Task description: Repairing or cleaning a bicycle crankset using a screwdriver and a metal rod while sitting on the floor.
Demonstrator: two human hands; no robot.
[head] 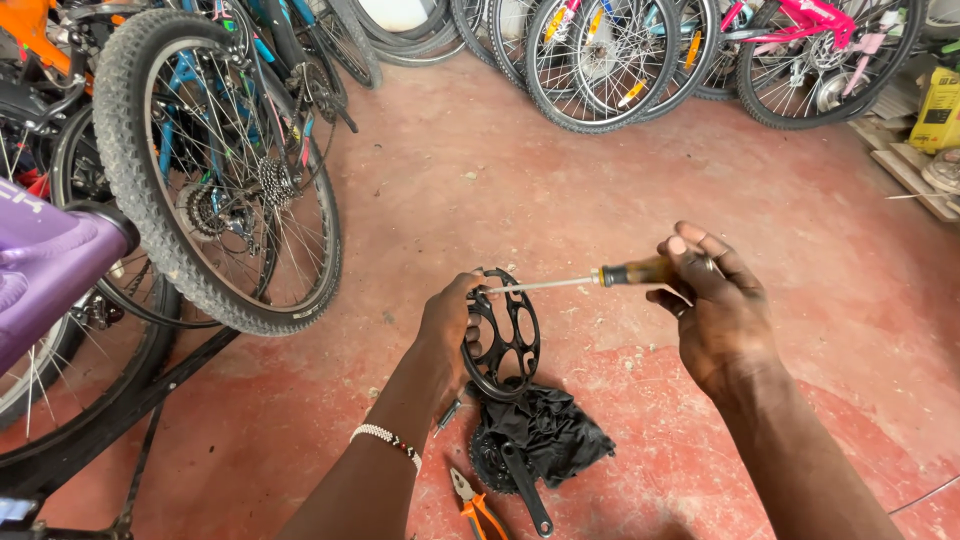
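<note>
My left hand [447, 330] grips a round black chainring guard [503, 335] with several round holes, held upright above the floor. My right hand [718, 308] holds a screwdriver [585, 281] by its amber and black handle. The metal shaft points left and its tip meets the top edge of the guard near my left fingers. A beaded white bracelet [386, 439] sits on my left wrist.
On the red concrete floor below lie a black rag [552, 428], a black crank arm with chainring [520, 478] and orange-handled pliers [476, 507]. A bicycle's knobby rear wheel [205, 170] stands at left, a purple frame [45, 265] beside it. More bicycles [640, 50] line the back.
</note>
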